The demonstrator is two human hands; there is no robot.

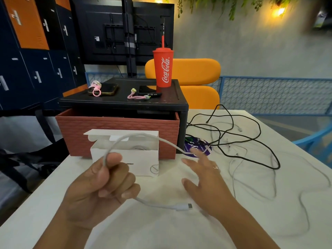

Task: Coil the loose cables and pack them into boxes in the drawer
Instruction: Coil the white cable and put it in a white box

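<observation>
The left hand [100, 178] grips the white cable [143, 135] in a fist, with the plug [186, 206] hanging short below it, I think as a fixed start for the coil. The right hand [206, 178] is open with fingers spread, and the cable passes at its fingertips. The open white box [125, 159] stands just behind the left hand.

The tall red cup [164, 69] on top of the black drawer stand [124, 103] says "Coca-Cola" in white curly letters running up its side, and the round purple thing [195, 147] beside the stand has white words too small and blurry to read.
</observation>
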